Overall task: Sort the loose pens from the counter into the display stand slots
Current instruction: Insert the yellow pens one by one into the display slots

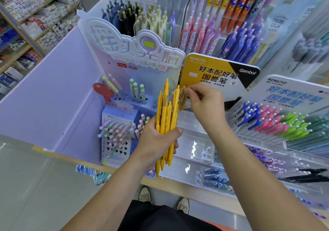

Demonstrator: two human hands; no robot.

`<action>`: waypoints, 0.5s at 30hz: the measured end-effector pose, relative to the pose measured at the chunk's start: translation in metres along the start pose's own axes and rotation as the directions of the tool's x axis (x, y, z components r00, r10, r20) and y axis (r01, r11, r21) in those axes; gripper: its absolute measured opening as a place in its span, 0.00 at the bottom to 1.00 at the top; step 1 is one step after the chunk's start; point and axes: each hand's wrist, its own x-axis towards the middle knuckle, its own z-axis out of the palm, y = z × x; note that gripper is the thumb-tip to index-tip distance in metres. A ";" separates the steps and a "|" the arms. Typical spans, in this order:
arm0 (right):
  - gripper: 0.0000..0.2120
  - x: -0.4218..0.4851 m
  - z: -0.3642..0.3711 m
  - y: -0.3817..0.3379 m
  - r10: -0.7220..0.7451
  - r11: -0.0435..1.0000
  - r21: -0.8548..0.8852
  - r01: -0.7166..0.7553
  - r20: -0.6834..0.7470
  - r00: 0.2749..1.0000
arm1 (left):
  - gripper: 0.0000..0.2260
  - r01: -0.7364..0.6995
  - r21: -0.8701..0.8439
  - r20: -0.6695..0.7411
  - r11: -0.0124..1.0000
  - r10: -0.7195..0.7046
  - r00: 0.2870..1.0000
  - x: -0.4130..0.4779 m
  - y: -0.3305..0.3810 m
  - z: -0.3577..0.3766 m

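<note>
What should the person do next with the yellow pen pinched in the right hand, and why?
Probably lower the pinched pen into the stand under the yellow sign. The right hand holds it by the top beside that sign, while the left hand grips a bundle of yellow pens waiting.

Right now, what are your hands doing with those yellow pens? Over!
Left hand grips yellow pen bundle, upright. Right hand pinches loose yellow pens by their tops. Yellow sign close behind right hand.

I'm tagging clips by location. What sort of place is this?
Most likely a stationery shop: a KOKUYO pen sign, racks of coloured pens, stocked shelves beyond, and a left hand gripping yellow pens.
</note>
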 end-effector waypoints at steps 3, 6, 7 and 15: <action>0.07 -0.001 -0.005 0.003 -0.039 0.999 -0.024 0.040 0.030 0.999 | 0.09 -0.007 0.008 0.011 1.000 0.007 1.000 -0.001 0.002 0.002; 0.08 0.000 -0.003 0.001 -0.042 0.999 -0.030 0.043 0.036 0.998 | 0.10 -0.023 0.026 0.003 0.999 0.023 1.000 -0.003 0.002 0.005; 0.07 -0.001 -0.004 -0.001 -0.022 1.000 -0.018 0.022 0.033 0.999 | 0.10 -0.031 0.036 -0.009 0.999 0.031 0.999 -0.003 0.002 0.006; 0.10 -0.033 -0.024 -0.035 0.253 0.892 0.353 -0.283 0.129 0.959 | 0.12 -0.065 0.118 0.000 0.991 0.066 0.998 -0.009 0.005 0.009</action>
